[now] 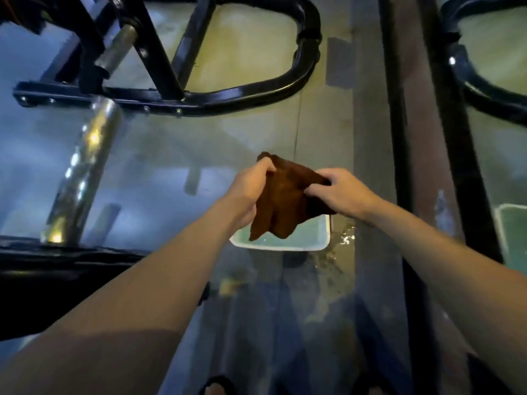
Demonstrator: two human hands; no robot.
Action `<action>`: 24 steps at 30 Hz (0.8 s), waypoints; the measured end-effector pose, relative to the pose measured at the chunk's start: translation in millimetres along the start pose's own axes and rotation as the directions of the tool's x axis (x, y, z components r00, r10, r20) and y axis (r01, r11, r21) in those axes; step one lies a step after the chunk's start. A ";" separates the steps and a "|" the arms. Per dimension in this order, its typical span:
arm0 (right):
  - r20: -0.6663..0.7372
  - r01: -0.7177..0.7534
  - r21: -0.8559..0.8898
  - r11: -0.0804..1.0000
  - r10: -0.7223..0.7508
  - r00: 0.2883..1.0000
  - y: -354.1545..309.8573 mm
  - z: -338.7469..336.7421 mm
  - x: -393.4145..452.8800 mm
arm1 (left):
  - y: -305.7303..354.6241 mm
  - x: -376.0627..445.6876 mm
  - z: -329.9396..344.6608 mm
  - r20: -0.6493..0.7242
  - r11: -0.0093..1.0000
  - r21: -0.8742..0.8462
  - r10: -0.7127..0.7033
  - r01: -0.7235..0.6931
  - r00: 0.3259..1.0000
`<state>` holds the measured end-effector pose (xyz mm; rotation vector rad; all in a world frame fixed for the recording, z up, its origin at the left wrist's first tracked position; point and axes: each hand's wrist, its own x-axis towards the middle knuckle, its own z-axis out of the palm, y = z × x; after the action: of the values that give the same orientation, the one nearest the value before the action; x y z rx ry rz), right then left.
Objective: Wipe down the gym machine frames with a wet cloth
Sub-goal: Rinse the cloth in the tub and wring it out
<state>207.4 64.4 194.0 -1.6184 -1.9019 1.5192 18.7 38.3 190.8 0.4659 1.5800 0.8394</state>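
A dark brown cloth point(282, 201) hangs spread between my two hands above a white basin point(319, 246) of bluish water on the floor. My left hand point(252, 183) grips the cloth's upper left edge. My right hand point(339, 192) pinches its upper right edge. The cloth's lower corners hang down over the water. The black tubular frame point(256, 92) of a gym machine lies ahead on the floor, well beyond the cloth.
A chrome bar point(82, 172) slants down at the left above a black padded part point(57, 263). Another black frame point(467, 81) stands at the right, with a dark upright post point(462, 166). Water is spilled on the floor point(345, 238) beside the basin.
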 end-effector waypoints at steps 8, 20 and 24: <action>0.004 0.099 -0.589 0.802 -0.119 0.993 125.6 83.7 96.6 | -125.9 125.4 -22.8 0.018 0.675 0.682 0.369 -0.281 0.929; 0.225 0.095 -0.759 0.644 0.123 0.967 157.7 108.3 143.7 | -147.2 176.7 -38.3 0.333 0.107 0.933 0.105 -0.344 0.937; 0.245 0.136 -0.791 0.597 0.105 0.964 169.3 121.9 144.8 | -161.2 182.3 -36.8 0.349 0.009 0.937 -0.031 -0.349 0.937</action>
<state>168.8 93.4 -55.3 -1.7094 -3.0553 0.8869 -26.0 52.8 -50.7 1.7920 1.6249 -0.4704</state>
